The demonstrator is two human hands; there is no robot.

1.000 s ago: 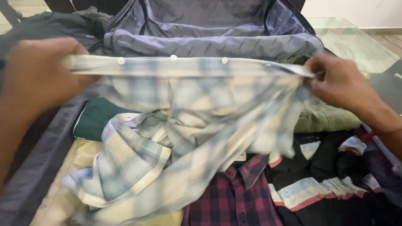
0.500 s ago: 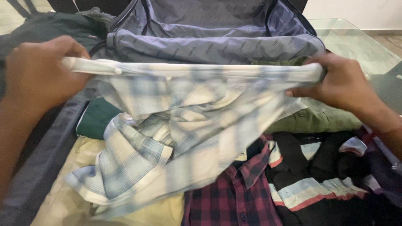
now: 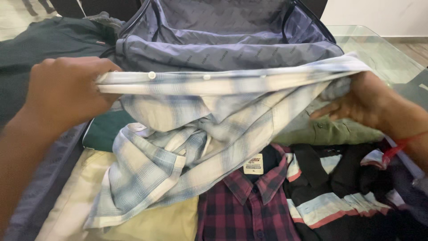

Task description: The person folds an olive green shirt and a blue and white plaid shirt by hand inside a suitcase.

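Observation:
A pale blue and cream plaid shirt (image 3: 196, 120) is stretched between both hands above an open suitcase (image 3: 223, 49). My left hand (image 3: 67, 93) grips the button edge at the left. At the right, my right hand (image 3: 370, 100) holds the other end, fingers partly under the cloth. The shirt's sleeve and cuff (image 3: 138, 178) hang down onto folded clothes below.
Folded clothes lie underneath: a red and dark checked shirt (image 3: 249, 205), a black shirt with pale and red stripes (image 3: 339, 192), an olive green garment (image 3: 330, 129), a dark green one (image 3: 104, 129) and a beige one (image 3: 76, 209). A glass table (image 3: 379, 49) stands at the right.
Both hands have lifted and pulled the shirt's button edge tighter and shifted right. The lower part rose, uncovering the checked shirt's collar and label.

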